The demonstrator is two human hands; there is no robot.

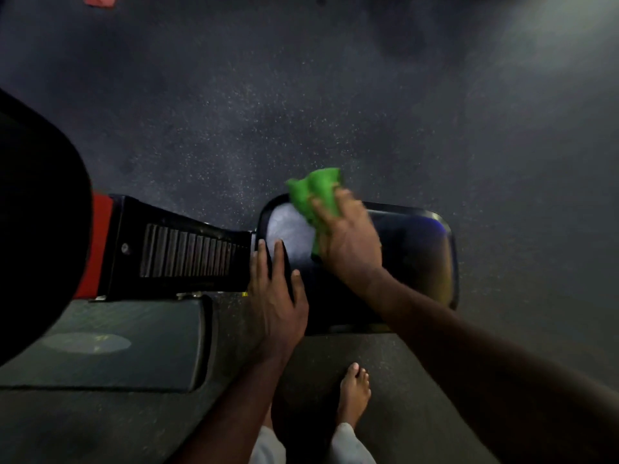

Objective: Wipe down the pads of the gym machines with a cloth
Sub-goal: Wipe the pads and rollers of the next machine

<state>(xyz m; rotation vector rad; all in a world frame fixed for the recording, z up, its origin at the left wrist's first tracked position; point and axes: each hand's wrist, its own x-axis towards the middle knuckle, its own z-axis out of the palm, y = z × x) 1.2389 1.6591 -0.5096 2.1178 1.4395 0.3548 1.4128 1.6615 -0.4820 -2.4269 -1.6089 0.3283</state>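
Half the black pad [412, 249] looks wiped, I judge (sheen beside my grip); my right hand [348, 242] clutches the green cloth [313, 192] on it, left hand [278, 296] flat, holding nothing, bracing its near edge.

Right hand [348, 242] clenched, left hand [278, 296] flat with fingers [259, 259] spread.

Bright green cloth [316, 199], glossy black pad [412, 249], red trim [100, 246] on machine, dark speckled floor [301, 95].
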